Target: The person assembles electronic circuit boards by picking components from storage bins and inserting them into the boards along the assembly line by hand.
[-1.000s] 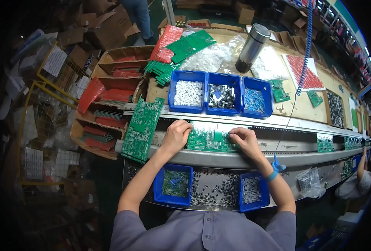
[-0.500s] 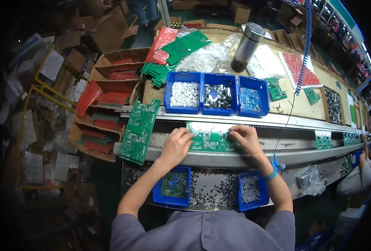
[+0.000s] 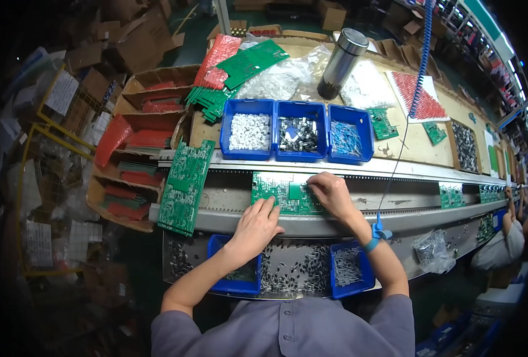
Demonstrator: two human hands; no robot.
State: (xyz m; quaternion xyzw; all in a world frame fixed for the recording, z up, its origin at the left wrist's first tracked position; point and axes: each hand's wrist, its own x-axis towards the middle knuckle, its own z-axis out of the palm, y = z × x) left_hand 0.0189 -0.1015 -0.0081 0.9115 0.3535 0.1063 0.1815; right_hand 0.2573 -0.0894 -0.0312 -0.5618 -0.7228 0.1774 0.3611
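A green circuit board point(image 3: 280, 191) lies across the conveyor rails in front of me. My left hand point(image 3: 257, 229) rests over the near rail, fingers stretched out, their tips at the board's lower left part. At the board's right part is my right hand point(image 3: 332, 193), thumb and forefinger pinched together close to its surface. Whatever is between those fingertips, if anything, is too small to see. Around my right wrist sits a blue strap point(image 3: 376, 236) with a clip. A stack of green boards point(image 3: 184, 187) lies across the rails to the left.
Blue bins hold white parts point(image 3: 249, 132), dark parts point(image 3: 298, 135) and blue parts point(image 3: 346, 139) beyond the rail. Nearer me, a tray point(image 3: 294, 268) of loose leaded components lies between two blue bins. A steel flask point(image 3: 342, 62) and coiled blue cord point(image 3: 421, 65) stand farther off. Co-worker's arm at right.
My left hand has moved down and toward me from the board's left edge, its fingers straightening. My right hand has shifted slightly left over the board. The whole view has shifted a little.
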